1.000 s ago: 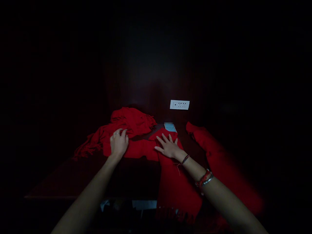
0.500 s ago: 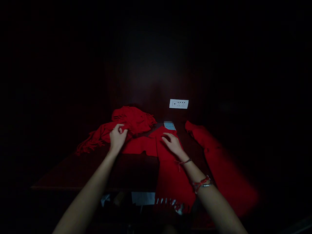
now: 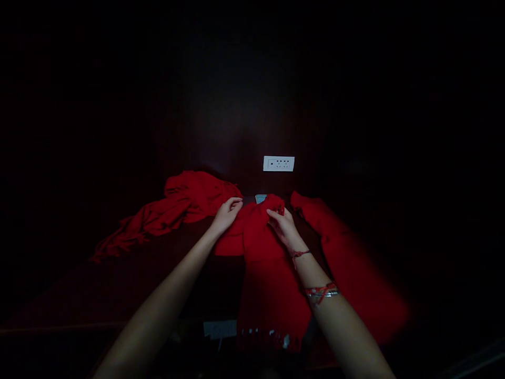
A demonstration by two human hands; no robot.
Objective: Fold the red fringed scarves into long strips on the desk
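The middle scarf (image 3: 274, 289) lay part-folded, fringe (image 3: 272, 337) past the tabletop's (image 3: 79, 310) near edge. Right hand (image 3: 283, 225) pinched it; left hand (image 3: 229, 212) curled, grip unclear.

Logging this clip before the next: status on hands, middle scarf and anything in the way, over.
Right hand pinching far end of middle red scarf. Left hand at its left side, grip unclear. Blue item just behind, partly hidden by scarf.

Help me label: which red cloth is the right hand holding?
The middle cloth; the right hand grips its far part, not the left heap or right strip.
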